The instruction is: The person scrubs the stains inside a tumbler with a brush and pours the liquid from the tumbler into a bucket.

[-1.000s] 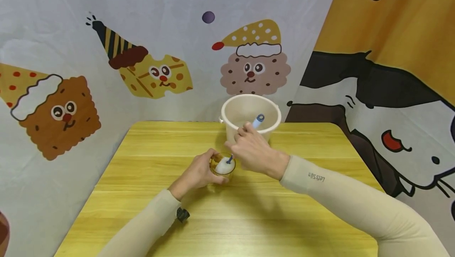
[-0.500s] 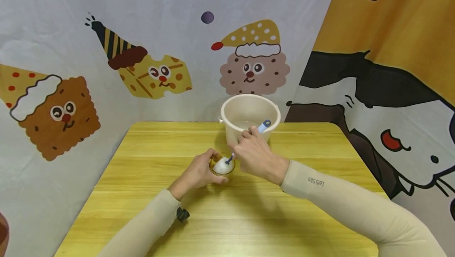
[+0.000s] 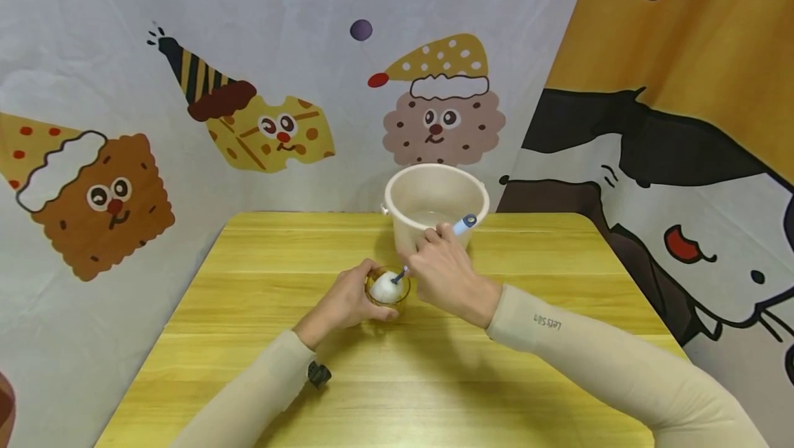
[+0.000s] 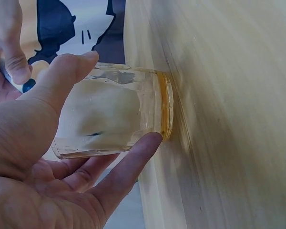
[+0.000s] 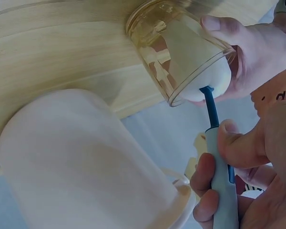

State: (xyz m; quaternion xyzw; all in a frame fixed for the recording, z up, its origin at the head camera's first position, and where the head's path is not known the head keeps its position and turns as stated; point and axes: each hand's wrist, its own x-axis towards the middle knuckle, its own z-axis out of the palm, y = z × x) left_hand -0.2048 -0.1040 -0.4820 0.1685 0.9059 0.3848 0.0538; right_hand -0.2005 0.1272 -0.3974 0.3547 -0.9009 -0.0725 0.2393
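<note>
An amber-tinted glass cup [image 4: 109, 109] stands near the table's middle, its base on or very near the wood. My left hand [image 3: 340, 304] grips its side, thumb across from the fingers. Inside sits the white sponge head [image 3: 386, 288] of a cup brush; how deep it reaches is hard to tell through the glass. My right hand [image 3: 445, 274] holds the brush's pale blue handle [image 5: 221, 191], fingers curled round it and thumb along it. The handle slants up to the right, its dark looped end [image 3: 470, 220] in front of the bucket. A dark blue neck [image 5: 211, 109] joins handle and sponge.
A cream bucket [image 3: 406, 233] stands at the table's back edge, just behind my right hand; something like shallow water shows at its bottom. The yellow wood-grain table [image 3: 260, 255] meets a cartoon-printed cloth [image 3: 298, 34] behind. A small black device [image 3: 319, 374] sits at my left wrist.
The handle's far end has swung to the right and slightly down with my right hand. The sponge has shifted left inside the cup. My left hand and the cup hold still.
</note>
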